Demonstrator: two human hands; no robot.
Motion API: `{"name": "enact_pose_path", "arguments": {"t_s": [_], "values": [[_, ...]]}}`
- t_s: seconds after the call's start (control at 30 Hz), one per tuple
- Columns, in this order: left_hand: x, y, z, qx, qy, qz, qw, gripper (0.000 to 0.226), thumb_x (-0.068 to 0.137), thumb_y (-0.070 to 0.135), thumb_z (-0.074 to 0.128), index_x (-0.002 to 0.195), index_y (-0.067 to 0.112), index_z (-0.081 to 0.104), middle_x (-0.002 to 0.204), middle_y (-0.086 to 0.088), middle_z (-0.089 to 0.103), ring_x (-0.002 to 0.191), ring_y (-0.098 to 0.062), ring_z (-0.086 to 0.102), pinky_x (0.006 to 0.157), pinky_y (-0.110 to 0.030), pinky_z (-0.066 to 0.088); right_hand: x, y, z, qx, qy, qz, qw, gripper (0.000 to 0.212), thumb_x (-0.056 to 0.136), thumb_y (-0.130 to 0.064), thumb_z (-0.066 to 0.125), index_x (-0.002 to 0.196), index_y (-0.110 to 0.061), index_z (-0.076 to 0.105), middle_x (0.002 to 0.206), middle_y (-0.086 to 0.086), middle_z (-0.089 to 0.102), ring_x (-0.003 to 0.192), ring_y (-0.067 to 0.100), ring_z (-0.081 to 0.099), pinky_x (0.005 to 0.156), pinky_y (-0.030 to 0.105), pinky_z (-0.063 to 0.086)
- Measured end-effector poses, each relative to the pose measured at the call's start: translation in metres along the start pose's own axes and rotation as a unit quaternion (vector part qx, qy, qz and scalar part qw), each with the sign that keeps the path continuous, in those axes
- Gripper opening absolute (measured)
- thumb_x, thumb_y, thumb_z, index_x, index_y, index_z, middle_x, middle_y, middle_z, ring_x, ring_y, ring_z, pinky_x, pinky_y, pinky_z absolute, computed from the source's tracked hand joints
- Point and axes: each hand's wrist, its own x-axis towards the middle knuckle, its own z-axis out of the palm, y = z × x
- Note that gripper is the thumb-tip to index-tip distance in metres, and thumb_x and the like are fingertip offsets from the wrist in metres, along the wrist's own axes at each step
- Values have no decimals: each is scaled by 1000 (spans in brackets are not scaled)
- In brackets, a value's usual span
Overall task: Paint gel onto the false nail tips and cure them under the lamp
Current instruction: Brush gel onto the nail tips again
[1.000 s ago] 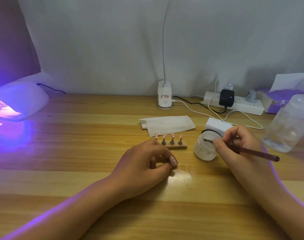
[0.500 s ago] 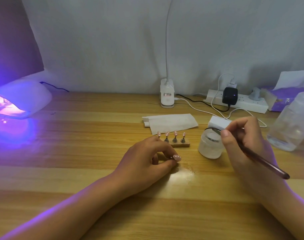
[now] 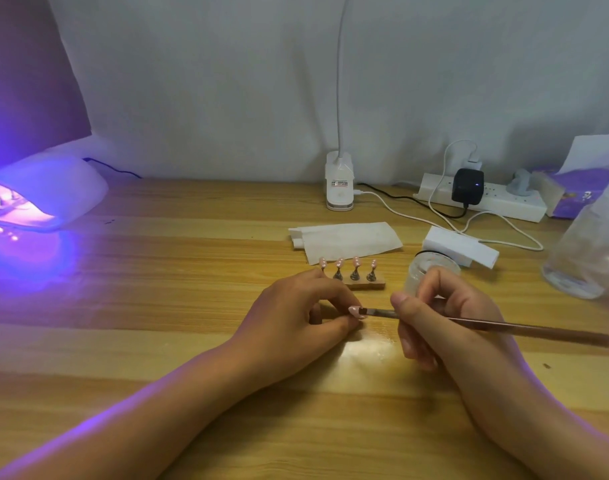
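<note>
My left hand [image 3: 296, 315] pinches a pink false nail tip [image 3: 355, 311] low over the wooden table. My right hand [image 3: 431, 320] grips a thin brown brush [image 3: 524, 330], and its bristle end touches that tip. Just behind my hands a small wooden stand [image 3: 363, 285] carries several pink nail tips [image 3: 356, 262] on metal posts. A frosted gel jar [image 3: 421, 271] sits behind my right hand, partly hidden by my fingers. The curing lamp [image 3: 43, 199] glows violet at the far left.
A folded white paper [image 3: 348, 239] lies behind the stand. A white clip lamp base [image 3: 339, 187], a power strip [image 3: 483, 199] with cables, a white block [image 3: 460, 249], a clear plastic bottle [image 3: 587, 251] and a purple tissue pack [image 3: 580, 194] line the back and right.
My right hand has lifted the brush out of the gel jar and brought it left and down to the nail tip in my left hand. My left hand has stayed put.
</note>
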Motion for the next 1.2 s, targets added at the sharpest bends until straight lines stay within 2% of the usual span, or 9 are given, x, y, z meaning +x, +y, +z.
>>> {"name": "enact_pose_path", "arguments": {"t_s": [0.17, 0.4, 0.5, 0.6, 0.73, 0.8, 0.9, 1.03, 1.2], "values": [[0, -1, 1, -3, -2, -3, 1000, 10, 84, 31, 75, 92, 37, 74, 85, 17, 62, 63, -1, 51, 61, -26, 41, 1, 3, 1, -31, 10, -8, 999, 25, 90, -13, 63, 72, -9, 46, 48, 8, 58, 40, 12, 44, 38, 19, 36], [0, -1, 1, -1, -5, -3, 1000, 10, 85, 30, 74, 94, 33, 74, 85, 16, 62, 63, 0, 51, 62, -25, 40, 2, 5, 2, -84, -4, -5, 996, 23, 89, -22, 65, 75, -13, 50, 56, 9, 66, 42, 5, 48, 42, 13, 37], [0, -1, 1, 3, -5, -4, 1000, 10, 85, 31, 74, 95, 33, 75, 85, 17, 62, 64, 0, 51, 61, -24, 39, 3, 7, 2, -101, 0, -7, 995, 22, 89, -20, 66, 75, -14, 50, 54, 7, 65, 43, 2, 53, 43, 9, 37], [0, -1, 1, -2, -3, -4, 1000, 9, 85, 32, 74, 93, 35, 74, 86, 18, 63, 65, 0, 52, 61, -23, 39, 3, 8, 0, -110, 17, -11, 994, 22, 88, -18, 65, 72, -16, 50, 51, 5, 61, 43, 4, 51, 45, 12, 38], [0, -1, 1, 0, -2, -1, 1000, 9, 84, 34, 73, 92, 38, 74, 87, 18, 64, 65, 1, 53, 60, -21, 39, 4, 7, -1, -111, 36, -4, 993, 18, 79, -22, 63, 69, -17, 49, 50, 3, 53, 45, 9, 45, 43, 17, 36], [0, 0, 1, 4, -1, 1, 1000, 8, 84, 35, 74, 91, 38, 74, 87, 18, 64, 65, 2, 53, 59, -20, 38, 4, 6, -1, -76, 45, 2, 996, 20, 81, -18, 63, 67, -16, 48, 49, 3, 50, 43, 9, 42, 41, 16, 34], [-1, 0, 1, 6, 0, 5, 1000, 5, 84, 36, 74, 87, 38, 72, 86, 16, 63, 62, 0, 52, 59, -20, 37, 4, 5, -1, -40, 33, 2, 999, 26, 89, -15, 64, 69, -16, 47, 48, 4, 57, 39, 6, 41, 39, 11, 33], [-1, 1, 1, 12, -5, 5, 1000, 7, 84, 30, 75, 90, 32, 73, 87, 15, 62, 60, -2, 49, 59, -25, 41, 3, 5, 3, -69, -12, -7, 998, 23, 91, -18, 63, 75, -13, 47, 53, 10, 65, 39, 1, 46, 41, 8, 33], [-1, 1, 1, 11, -11, 6, 1000, 8, 84, 32, 73, 92, 34, 74, 88, 16, 62, 61, -2, 50, 59, -23, 40, 4, 7, 0, -88, 16, -1, 996, 23, 90, -15, 63, 74, -13, 47, 49, 7, 60, 39, 2, 46, 40, 10, 33]]}}
